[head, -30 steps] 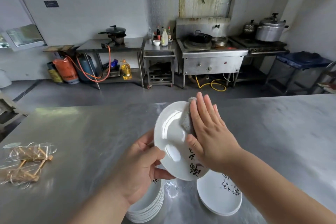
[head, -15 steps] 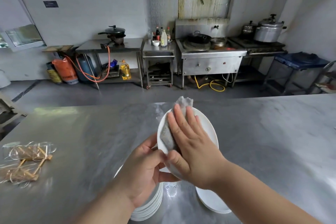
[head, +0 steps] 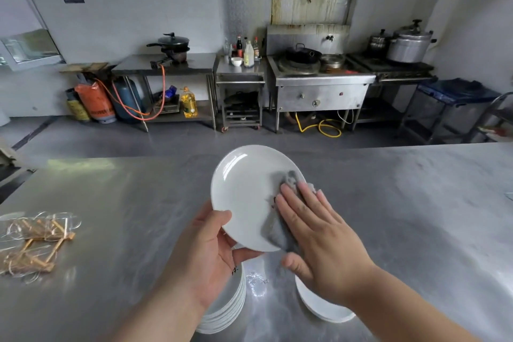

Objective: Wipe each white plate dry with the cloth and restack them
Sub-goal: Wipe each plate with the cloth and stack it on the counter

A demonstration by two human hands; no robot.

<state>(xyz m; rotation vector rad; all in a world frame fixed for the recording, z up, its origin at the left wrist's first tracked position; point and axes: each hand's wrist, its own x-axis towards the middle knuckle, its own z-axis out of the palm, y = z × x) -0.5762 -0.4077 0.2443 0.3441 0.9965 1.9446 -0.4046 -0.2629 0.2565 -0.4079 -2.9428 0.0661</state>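
1. Steel table (head: 402, 216) below the held plate (head: 244, 194), bearing both piles.
2. Tall stack of plates (head: 227, 311) under the held plate's left edge, likely awaiting wiping.
3. Short stack (head: 322, 308) under its right edge, probably the dried pile, close for restacking.
4. Held plate lifted clear, tilted up, face open to wiping.
5. Left hand (head: 205, 253) at its lower-left rim, thumb on top, fingers curled beneath, gripping to steady.
6. Right hand (head: 322, 247) on its right side, fingers straight, pressing flat.
7. Grey cloth (head: 274, 233) between that palm and the plate face.

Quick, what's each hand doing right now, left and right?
Left hand: closed, gripping the white plate by its lower rim.
Right hand: open, flat fingers pressing the grey cloth against the plate.
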